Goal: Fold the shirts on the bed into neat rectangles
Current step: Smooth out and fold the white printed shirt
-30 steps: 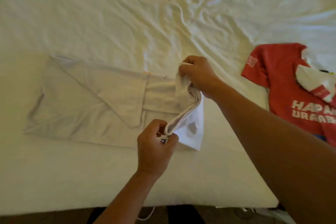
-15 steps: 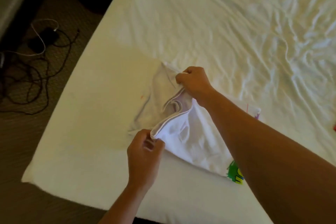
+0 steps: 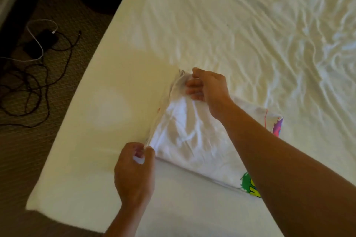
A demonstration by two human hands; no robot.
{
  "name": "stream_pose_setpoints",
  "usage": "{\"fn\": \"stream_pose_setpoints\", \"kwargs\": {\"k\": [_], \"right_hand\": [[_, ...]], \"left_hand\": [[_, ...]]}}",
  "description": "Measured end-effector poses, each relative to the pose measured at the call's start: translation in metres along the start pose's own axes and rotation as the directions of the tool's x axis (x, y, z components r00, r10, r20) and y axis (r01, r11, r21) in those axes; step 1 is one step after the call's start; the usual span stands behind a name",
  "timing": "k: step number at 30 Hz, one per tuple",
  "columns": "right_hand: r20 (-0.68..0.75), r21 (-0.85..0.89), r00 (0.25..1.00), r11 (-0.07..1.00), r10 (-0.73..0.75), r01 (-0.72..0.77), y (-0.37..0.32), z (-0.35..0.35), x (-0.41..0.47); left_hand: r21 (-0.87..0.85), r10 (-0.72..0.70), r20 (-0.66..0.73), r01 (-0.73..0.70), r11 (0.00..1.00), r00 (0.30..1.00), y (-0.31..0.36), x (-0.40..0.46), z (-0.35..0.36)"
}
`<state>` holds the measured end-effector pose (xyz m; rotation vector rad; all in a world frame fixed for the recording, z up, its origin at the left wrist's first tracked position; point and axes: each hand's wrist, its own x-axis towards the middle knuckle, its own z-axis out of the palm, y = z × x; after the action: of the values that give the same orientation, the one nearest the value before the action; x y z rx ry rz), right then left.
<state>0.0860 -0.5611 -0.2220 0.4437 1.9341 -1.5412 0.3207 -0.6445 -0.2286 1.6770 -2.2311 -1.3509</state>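
White printed T-shirt (image 3: 194, 138) is lying near the bed's (image 3: 100, 102) left edge, at about 6 o'clock of the view, already doubled over on itself. Colour print is showing at two corners: green and yellow at 5 o'clock of the garment, pink and purple at 3 o'clock.

Left hand (image 3: 134, 171) is pinching the near corner of the folded edge between thumb and curled fingers. Right hand (image 3: 206, 88) is holding the far corner at 12 o'clock of the shirt, fingers curled round the bunched hem; its forearm is crossing over the shirt's right part and hiding it.

Step in hand, as I judge it: laying down the lengthwise half-fold, both hands setting the carried edge onto the layer below.

Next move is likely calling for squaring that edge with the one beneath, letting go, then pressing the top layer flat, since it is wrinkling across the middle. The far corner is looking bunched and may need tugging out.

Off the bed at 9 o'clock, cables (image 3: 32, 75) and a dark phone (image 3: 41, 43) are lying on the carpet.
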Motion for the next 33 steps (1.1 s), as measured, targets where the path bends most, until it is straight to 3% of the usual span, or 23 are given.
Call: {"fn": "stream_pose_setpoints", "kwargs": {"k": [2, 4, 6, 8, 10, 12, 15, 19, 23, 25, 28, 31, 33], "right_hand": [[-0.090, 0.013, 0.993, 0.997, -0.080, 0.082, 0.007, -0.020, -0.005], [-0.220, -0.166, 0.947, 0.966, -0.232, 0.198, 0.022, -0.046, -0.010], [-0.274, -0.438, 0.864, 0.855, -0.422, 0.279, 0.045, -0.075, -0.018], [-0.207, -0.660, 0.788, 0.677, -0.580, 0.325, 0.075, -0.103, -0.025], [-0.088, -0.819, 0.806, 0.503, -0.586, 0.277, 0.103, -0.127, -0.028], [-0.005, -0.918, 0.873, 0.348, -0.488, 0.190, 0.124, -0.149, -0.030], [0.003, -0.956, 0.910, 0.266, -0.414, 0.125, 0.147, -0.185, -0.030], [0.005, -0.974, 0.931, 0.209, -0.365, 0.087, 0.158, -0.209, -0.029], [-0.064, -0.951, 0.936, 0.307, -0.347, 0.049, 0.148, -0.194, -0.046], [-0.079, -0.941, 0.916, 0.332, -0.393, 0.062, 0.153, -0.181, -0.064], [0.017, -0.951, 0.890, 0.267, -0.455, 0.155, 0.180, -0.173, -0.085], [0.108, -0.963, 0.908, 0.183, -0.405, 0.196, 0.202, -0.186, -0.094], [0.101, -0.966, 0.919, 0.184, -0.381, 0.182, 0.205, -0.191, -0.095]], "left_hand": [[0.146, 0.215, -0.075, -0.203, 0.968, 0.974, 0.011, -0.001, 0.004], [0.202, 0.434, -0.075, -0.412, 0.888, 0.898, 0.035, -0.006, 0.022], [0.202, 0.626, 0.013, -0.615, 0.762, 0.780, 0.065, -0.007, 0.053], [0.294, 0.757, 0.190, -0.772, 0.563, 0.625, 0.085, -0.001, 0.092], [0.427, 0.737, 0.399, -0.822, 0.377, 0.546, 0.092, 0.017, 0.125], [0.510, 0.673, 0.503, -0.815, 0.274, 0.542, 0.086, 0.044, 0.141], [0.548, 0.675, 0.558, -0.825, 0.136, 0.482, 0.070, 0.081, 0.139], [0.556, 0.662, 0.585, -0.826, 0.095, 0.470, 0.066, 0.086, 0.138], [0.557, 0.635, 0.561, -0.809, 0.185, 0.531, 0.077, 0.066, 0.129], [0.536, 0.660, 0.575, -0.832, 0.141, 0.483, 0.070, 0.046, 0.118], [0.472, 0.673, 0.647, -0.881, 0.014, 0.358, 0.043, 0.028, 0.103], [0.476, 0.690, 0.645, -0.879, -0.026, 0.328, 0.024, 0.042, 0.085], [0.476, 0.713, 0.613, -0.879, 0.010, 0.340, 0.021, 0.048, 0.083]]}}
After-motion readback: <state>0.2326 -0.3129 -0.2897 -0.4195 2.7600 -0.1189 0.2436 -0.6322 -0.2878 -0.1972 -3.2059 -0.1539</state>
